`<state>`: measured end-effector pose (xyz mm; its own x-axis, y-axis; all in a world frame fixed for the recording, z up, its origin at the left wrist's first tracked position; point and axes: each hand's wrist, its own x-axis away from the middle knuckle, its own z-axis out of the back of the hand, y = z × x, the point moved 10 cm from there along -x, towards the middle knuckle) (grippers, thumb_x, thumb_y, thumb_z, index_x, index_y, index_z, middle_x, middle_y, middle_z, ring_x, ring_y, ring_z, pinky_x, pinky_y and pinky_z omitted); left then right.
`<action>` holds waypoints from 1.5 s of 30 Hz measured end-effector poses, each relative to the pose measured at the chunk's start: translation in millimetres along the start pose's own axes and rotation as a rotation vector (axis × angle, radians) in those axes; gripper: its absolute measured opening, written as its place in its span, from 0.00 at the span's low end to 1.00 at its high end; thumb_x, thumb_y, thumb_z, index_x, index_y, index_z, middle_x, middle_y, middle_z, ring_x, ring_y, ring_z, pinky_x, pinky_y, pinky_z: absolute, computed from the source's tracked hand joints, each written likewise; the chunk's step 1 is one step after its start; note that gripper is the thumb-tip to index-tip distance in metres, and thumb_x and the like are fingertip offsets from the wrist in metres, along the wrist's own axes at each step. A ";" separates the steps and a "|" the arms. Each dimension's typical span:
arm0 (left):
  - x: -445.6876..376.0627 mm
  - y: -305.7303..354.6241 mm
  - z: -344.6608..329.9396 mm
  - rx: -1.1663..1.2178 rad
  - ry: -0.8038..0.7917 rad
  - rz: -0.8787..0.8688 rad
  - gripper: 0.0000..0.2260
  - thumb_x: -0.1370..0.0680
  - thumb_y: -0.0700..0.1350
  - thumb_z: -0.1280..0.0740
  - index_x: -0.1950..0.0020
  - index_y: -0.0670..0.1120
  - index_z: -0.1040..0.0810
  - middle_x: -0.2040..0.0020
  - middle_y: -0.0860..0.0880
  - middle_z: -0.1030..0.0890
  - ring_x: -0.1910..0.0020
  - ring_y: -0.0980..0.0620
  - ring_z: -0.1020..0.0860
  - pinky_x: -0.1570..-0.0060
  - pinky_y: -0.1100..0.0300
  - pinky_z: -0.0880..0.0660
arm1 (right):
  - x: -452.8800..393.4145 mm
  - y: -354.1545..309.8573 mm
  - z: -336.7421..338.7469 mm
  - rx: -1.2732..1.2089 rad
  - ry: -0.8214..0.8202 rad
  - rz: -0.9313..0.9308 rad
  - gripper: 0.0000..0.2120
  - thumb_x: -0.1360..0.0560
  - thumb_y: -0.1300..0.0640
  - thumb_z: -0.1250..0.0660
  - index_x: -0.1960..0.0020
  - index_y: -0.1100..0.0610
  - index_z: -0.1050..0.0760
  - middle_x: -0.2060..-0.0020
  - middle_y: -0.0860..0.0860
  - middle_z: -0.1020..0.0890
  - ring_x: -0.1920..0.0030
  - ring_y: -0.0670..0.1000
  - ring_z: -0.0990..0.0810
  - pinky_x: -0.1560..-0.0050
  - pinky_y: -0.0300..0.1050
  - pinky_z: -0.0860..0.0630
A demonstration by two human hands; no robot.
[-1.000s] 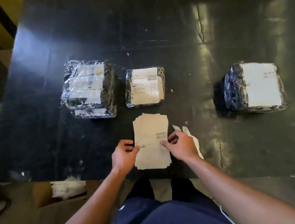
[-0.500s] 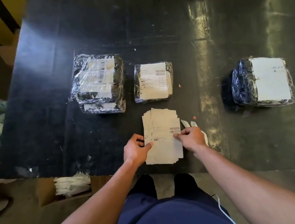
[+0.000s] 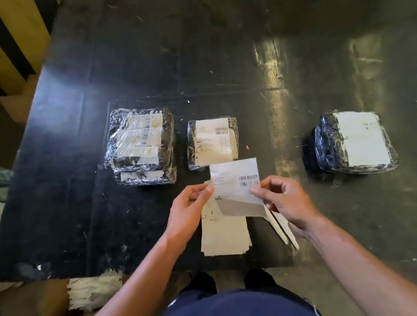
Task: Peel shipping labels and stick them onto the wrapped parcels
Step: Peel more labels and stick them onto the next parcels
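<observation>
Since half a second ago, one label sheet (image 3: 237, 189) has risen off the stack (image 3: 224, 235). Left hand (image 3: 187, 213) pinches its left edge, right hand (image 3: 284, 199) its right edge, above the table (image 3: 130, 60). Peeling seems in hand; next, I think, separate the backing and press it on a parcel (image 3: 354, 143).

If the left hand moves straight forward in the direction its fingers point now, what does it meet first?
The left hand points up and right, pinching the lifted label. Beyond that, the line probably reaches the small middle parcel; the hand's height above the table is unclear.
</observation>
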<state>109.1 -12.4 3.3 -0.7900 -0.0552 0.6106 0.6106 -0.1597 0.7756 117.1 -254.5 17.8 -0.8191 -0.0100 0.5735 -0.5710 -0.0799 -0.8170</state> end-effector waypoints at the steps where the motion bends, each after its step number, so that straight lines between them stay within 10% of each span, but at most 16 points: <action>1: 5.0 13.2 -3.7 0.056 -0.039 -0.016 0.17 0.19 0.57 0.31 0.34 0.52 0.20 0.40 0.53 0.14 0.38 0.53 0.18 0.43 0.56 0.23 | 4.4 -9.8 -5.1 -0.013 -0.026 0.019 0.08 0.23 0.56 0.24 0.58 0.59 0.17 0.53 0.62 0.14 0.64 0.49 0.27 0.60 0.43 0.28; 8: 33.1 83.9 -1.5 0.218 -0.082 -0.149 0.10 0.16 0.46 0.32 0.35 0.50 0.18 0.42 0.52 0.12 0.41 0.51 0.14 0.42 0.51 0.18 | 30.0 -78.2 -26.9 -0.027 -0.146 0.200 0.04 0.20 0.60 0.27 0.52 0.61 0.16 0.62 0.49 0.14 0.67 0.45 0.23 0.63 0.37 0.27; 16: 45.3 104.7 8.3 0.147 -0.130 -0.185 0.09 0.16 0.43 0.33 0.39 0.47 0.15 0.42 0.48 0.12 0.41 0.46 0.15 0.38 0.47 0.22 | 35.3 -143.2 -10.5 0.032 -0.195 0.296 0.07 0.19 0.65 0.33 0.49 0.66 0.17 0.57 0.62 0.13 0.68 0.51 0.25 0.67 0.32 0.28; 37: 55.6 116.9 1.0 0.029 -0.112 -0.190 0.08 0.15 0.43 0.34 0.43 0.51 0.15 0.41 0.54 0.13 0.43 0.57 0.17 0.47 0.59 0.30 | 36.7 -138.5 -13.8 0.140 -0.283 0.287 0.06 0.21 0.67 0.32 0.54 0.65 0.17 0.63 0.58 0.14 0.67 0.49 0.25 0.65 0.31 0.28; 45: 55.3 116.9 -2.6 0.019 -0.108 -0.179 0.09 0.16 0.43 0.34 0.42 0.51 0.15 0.41 0.55 0.13 0.41 0.57 0.18 0.48 0.62 0.31 | 35.3 -131.5 -10.3 0.159 -0.274 0.261 0.08 0.26 0.57 0.32 0.57 0.59 0.16 0.60 0.63 0.15 0.63 0.54 0.26 0.65 0.48 0.34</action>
<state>136.6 -36.6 127.2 -0.8763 0.0782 0.4753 0.4626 -0.1390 0.8756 162.6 -234.0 144.8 -0.8783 -0.3139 0.3606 -0.3131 -0.1922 -0.9301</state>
